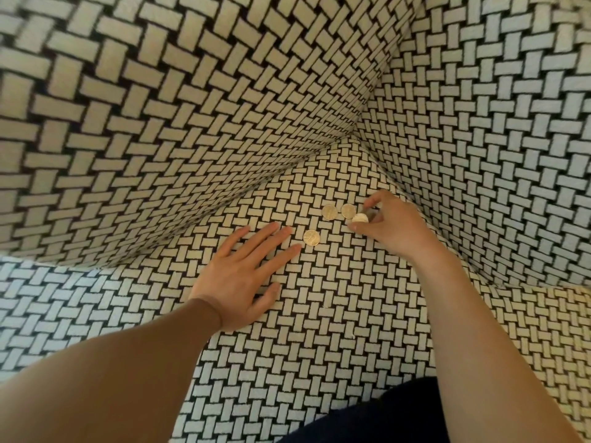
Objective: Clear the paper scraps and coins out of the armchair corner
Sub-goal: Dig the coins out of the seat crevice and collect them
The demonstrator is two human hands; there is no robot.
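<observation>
Three coins lie flat on the woven black-and-white armchair seat [319,314] near its back corner: one coin [311,237] just past my left fingertips, a second coin [329,212] and a third coin [348,211] farther in. My right hand [388,227] pinches a pale coin [360,218] between thumb and fingers, right beside the third coin. My left hand [244,273] rests flat on the seat with fingers straight, its fingertips next to the nearest coin. I see no paper scraps.
The armchair back [192,107] rises on the left and the armrest [479,139] on the right, meeting in a tight corner [355,135]. A dark trouser leg [383,417] shows at the bottom edge.
</observation>
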